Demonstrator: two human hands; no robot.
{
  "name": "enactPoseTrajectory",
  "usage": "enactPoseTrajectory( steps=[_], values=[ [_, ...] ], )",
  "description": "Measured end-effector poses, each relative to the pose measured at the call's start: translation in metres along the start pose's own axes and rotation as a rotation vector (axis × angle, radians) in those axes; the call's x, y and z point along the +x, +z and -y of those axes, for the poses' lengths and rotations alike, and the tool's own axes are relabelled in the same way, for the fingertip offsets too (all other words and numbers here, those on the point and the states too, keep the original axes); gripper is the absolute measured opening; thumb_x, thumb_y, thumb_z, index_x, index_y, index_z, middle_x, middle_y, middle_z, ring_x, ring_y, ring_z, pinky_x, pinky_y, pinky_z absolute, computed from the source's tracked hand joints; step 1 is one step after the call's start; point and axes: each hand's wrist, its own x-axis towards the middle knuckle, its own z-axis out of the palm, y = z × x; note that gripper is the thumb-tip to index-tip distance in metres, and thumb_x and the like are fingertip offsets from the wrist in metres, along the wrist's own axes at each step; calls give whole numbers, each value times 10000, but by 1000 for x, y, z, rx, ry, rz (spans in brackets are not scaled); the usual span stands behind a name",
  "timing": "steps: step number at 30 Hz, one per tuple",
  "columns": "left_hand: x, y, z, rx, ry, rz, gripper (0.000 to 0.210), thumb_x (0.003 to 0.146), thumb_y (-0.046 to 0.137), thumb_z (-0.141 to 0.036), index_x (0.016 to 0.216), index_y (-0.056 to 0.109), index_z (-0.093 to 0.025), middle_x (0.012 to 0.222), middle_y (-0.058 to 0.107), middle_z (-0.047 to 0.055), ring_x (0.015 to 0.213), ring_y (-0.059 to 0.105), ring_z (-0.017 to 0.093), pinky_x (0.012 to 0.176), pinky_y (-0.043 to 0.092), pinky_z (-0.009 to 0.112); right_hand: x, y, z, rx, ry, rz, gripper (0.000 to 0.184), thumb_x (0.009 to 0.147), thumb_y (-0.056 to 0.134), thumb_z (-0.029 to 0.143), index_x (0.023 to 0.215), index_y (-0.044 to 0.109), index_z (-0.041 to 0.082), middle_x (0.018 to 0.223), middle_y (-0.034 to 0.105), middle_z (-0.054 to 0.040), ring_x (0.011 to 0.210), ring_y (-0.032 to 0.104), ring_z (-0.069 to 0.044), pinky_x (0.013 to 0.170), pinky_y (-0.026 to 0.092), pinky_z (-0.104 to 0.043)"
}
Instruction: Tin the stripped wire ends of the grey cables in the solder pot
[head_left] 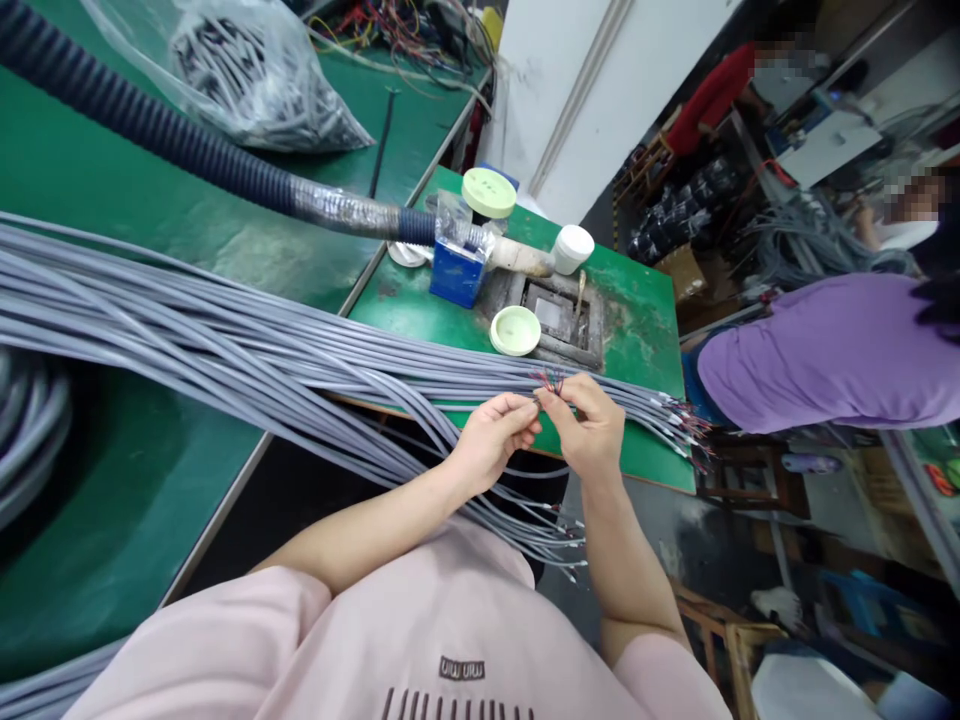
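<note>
My left hand [499, 435] and my right hand [589, 420] meet over the front edge of the green bench. Both are pinched around thin coloured wires [551, 381] that fan up between the fingertips, some red, some dark. Which cable these wires belong to is hidden by the hands. Under and behind them runs a thick bundle of grey cables [315, 345] from the left. One group of cable ends [679, 425], stripped to coloured wires, lies at the bench's right end. Another group of stripped ends [559, 545] hangs down below my hands, in front of my body.
Behind the cables are a pale green dish [515, 331], a soot-stained square pot [559, 315], a white tub [573, 247] and a blue box [456, 272]. A ribbed hose [225, 165] crosses from upper left. A person in purple [832, 350] is at the right.
</note>
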Motion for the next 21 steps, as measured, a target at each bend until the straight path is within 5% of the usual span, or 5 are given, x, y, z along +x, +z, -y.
enactPoseTrajectory(
  steps=[3,8,10,14,21],
  values=[
    [3,-7,-9,186,117,-2,277,666,755,-385,755,636,-151,588,609,-20,512,518,66,525,423,186,25,2,-5,-73,16,12,207,845,596,272,656,600,190,679,551,4,650,520,-129,627,424,-274],
    [12,-30,-17,950,658,54,105,799,625,-270,824,673,-180,755,674,28,718,580,142,713,460,282,74,10,-30,-325,59,133,276,816,570,297,566,567,180,599,478,15,583,453,-117,588,361,-262],
    [17,-38,-16,1163,763,115,124,847,558,-243,847,667,-184,784,683,38,744,578,154,743,446,301,90,17,-42,-424,89,233,289,800,567,291,536,559,172,589,472,14,576,444,-116,581,335,-263],
    [24,-46,-11,1383,793,217,139,866,523,-234,877,654,-189,793,679,40,749,578,166,714,424,293,107,34,-57,-596,106,394,281,793,561,267,533,578,162,610,511,-6,623,469,-134,604,313,-275],
    [23,-45,-12,1410,788,238,132,865,516,-223,888,643,-194,799,681,29,754,593,159,711,427,274,111,44,-62,-796,103,500,294,834,537,290,592,641,160,670,563,-30,626,465,-149,581,266,-294]
  ],
)
